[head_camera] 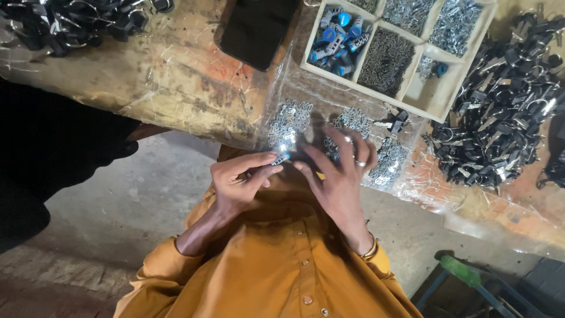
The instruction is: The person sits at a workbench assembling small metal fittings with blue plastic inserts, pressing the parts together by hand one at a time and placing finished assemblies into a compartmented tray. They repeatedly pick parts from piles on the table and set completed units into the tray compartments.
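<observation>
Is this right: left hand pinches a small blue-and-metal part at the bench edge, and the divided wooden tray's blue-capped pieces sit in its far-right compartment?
Not quite. In the head view the left hand does pinch the small part, but the blue-capped pieces fill the wooden tray's left compartment, not the far-right one.

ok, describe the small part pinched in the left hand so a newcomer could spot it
Start at the pale wooden divided tray on the bench and drop to the person's hands below it. The left hand pinches a small blue-and-silver piece at its fingertips. Unlike the loose all-silver bits heaped just above, it has a blue body.
</observation>
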